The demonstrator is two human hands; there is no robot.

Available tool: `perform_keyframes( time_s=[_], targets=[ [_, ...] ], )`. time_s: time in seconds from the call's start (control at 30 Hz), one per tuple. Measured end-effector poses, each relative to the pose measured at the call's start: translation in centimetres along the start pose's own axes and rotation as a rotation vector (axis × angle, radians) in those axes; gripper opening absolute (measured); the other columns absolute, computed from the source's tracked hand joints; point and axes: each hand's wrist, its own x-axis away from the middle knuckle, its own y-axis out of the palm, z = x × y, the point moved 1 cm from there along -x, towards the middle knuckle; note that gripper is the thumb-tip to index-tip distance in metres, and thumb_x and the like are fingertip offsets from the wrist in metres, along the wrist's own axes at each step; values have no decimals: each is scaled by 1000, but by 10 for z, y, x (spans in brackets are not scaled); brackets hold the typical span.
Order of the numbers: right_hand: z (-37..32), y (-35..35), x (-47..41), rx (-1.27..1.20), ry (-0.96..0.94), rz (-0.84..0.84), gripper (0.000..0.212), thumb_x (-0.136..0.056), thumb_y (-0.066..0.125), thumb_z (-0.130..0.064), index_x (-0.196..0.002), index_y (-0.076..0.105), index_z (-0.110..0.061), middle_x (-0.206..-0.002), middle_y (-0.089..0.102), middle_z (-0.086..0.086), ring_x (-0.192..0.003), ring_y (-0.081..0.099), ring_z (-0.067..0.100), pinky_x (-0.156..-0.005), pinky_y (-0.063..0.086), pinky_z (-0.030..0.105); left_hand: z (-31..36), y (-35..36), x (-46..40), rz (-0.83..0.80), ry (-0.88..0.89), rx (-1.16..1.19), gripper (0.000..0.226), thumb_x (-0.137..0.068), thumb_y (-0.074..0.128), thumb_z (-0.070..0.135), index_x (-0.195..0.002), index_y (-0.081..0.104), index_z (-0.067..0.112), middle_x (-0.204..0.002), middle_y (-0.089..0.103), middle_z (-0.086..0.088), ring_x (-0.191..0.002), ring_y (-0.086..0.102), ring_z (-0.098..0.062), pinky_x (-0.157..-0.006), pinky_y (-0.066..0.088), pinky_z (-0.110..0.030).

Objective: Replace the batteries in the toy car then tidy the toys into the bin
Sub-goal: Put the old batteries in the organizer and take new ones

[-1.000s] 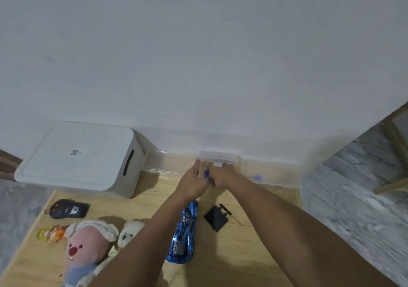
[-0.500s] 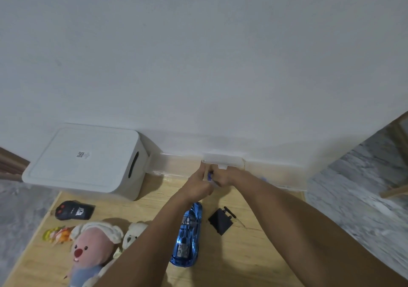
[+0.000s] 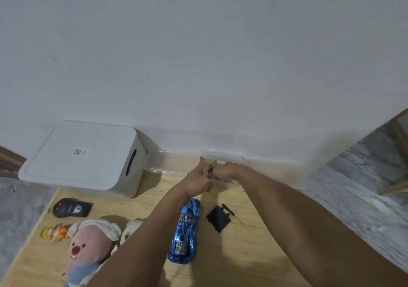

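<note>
Both hands have stayed at the clear plastic box point(image 3: 223, 157) against the wall over the last second. The left hand point(image 3: 197, 179) now has its thumb raised, other fingers curled; the blue item seen between the hands a second ago is nearly hidden. The right hand point(image 3: 220, 172) is fisted, pinching something small and dark against the left. It is probably a battery, but too small to be sure.

Judgement: fetching or separating batteries; none fitted yet.

The toy car point(image 3: 185, 231), blue and shiny, lies on the desk point(image 3: 242, 253) just below the hands, untouched. Its black cover point(image 3: 218, 218) lies just beside it with a thin screwdriver point(image 3: 231, 212).

Count: one car, one black remote point(image 3: 71, 207), one pink plush point(image 3: 90, 244), one white plush point(image 3: 130, 231) partly hidden by the left arm, one small yellow figure point(image 3: 54, 232), one white lidded bin point(image 3: 84, 158). No toy is in the bin; its lid is on.
</note>
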Motion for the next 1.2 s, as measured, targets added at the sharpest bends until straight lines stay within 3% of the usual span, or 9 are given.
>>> perform_keyframes(
  time_s=[0.2, 0.37, 0.47, 0.6, 0.7, 0.8, 0.93, 1.07, 1.2],
  targets=[
    [7, 0, -3, 75, 23, 33, 35, -102, 41, -31, -136, 45, -22, -137, 47, 6, -128, 40, 26, -95, 28, 33, 4, 0, 1, -18, -66, 43, 103, -67, 49, 1, -151, 8, 45, -148, 40, 2, -123, 46, -23, -79, 48, -32],
    [3, 0, -5, 80, 25, 0, 30, -99, 46, -30, -126, 53, -18, -134, 51, 5, -124, 44, 26, -102, 29, 38, 11, 2, 6, 9, -72, 106, 92, -82, 42, -3, -154, 1, 36, -159, 23, -2, -140, 30, -29, -92, 42, -43],
    [3, 0, -9, 29, 12, -21, 27, -94, 45, -13, -119, 56, -13, -106, 57, 4, -94, 52, 22, -78, 38, 32, 17, 6, 10, 38, -57, 108, 87, -87, 38, -2, -154, -3, 35, -161, 15, -2, -143, 23, -29, -95, 42, -45],
    [-2, 0, -3, -118, 12, -37, 22, -92, 41, -7, -109, 55, -6, -88, 46, 2, -77, 42, 17, -69, 36, 28, 15, 6, 7, 100, -71, 98, 52, -100, 30, 13, -151, 26, 18, -160, 16, -10, -143, 22, -34, -104, 40, -53],
    [-4, 0, 1, -206, 48, -53, 16, -89, 39, -8, -91, 54, -13, -85, 42, 4, -75, 38, 19, -75, 35, 35, 12, 5, 5, 114, -75, 135, 32, -104, 25, 23, -116, 54, 28, -158, 20, -14, -144, 21, -36, -101, 42, -56],
    [-6, -3, 8, -206, 45, -63, 22, -89, 38, -4, -87, 55, -17, -82, 45, -2, -75, 41, 13, -76, 38, 31, 11, 4, 5, 106, -73, 168, 32, -104, 25, 24, -114, 55, 29, -160, 15, -13, -145, 18, -37, -98, 41, -58],
    [-3, -4, 10, -134, 20, -76, 51, -85, 47, 8, -133, 44, -6, -113, 46, 4, -106, 42, 18, -86, 36, 33, 16, 5, 10, 90, -65, 233, 32, -104, 25, 21, -94, 51, 36, -160, 17, -12, -146, 14, -37, -102, 35, -63],
    [3, 0, 5, -188, 43, -50, 48, -82, 54, 3, -123, 42, -20, -121, 45, 1, -126, 39, 24, -103, 35, 40, 17, 3, 11, 85, -97, 299, 27, -100, 28, 18, -90, 52, 27, -160, 17, -11, -147, 13, -35, -104, 33, -66],
    [3, 2, 2, -214, 38, -64, 47, -80, 59, 5, -117, 43, -19, -124, 47, 2, -130, 39, 24, -112, 32, 43, 15, 3, 8, 96, -115, 290, 50, -91, 33, 6, -141, 39, 8, -158, 21, -13, -145, 17, -34, -103, 34, -63]
  ],
)
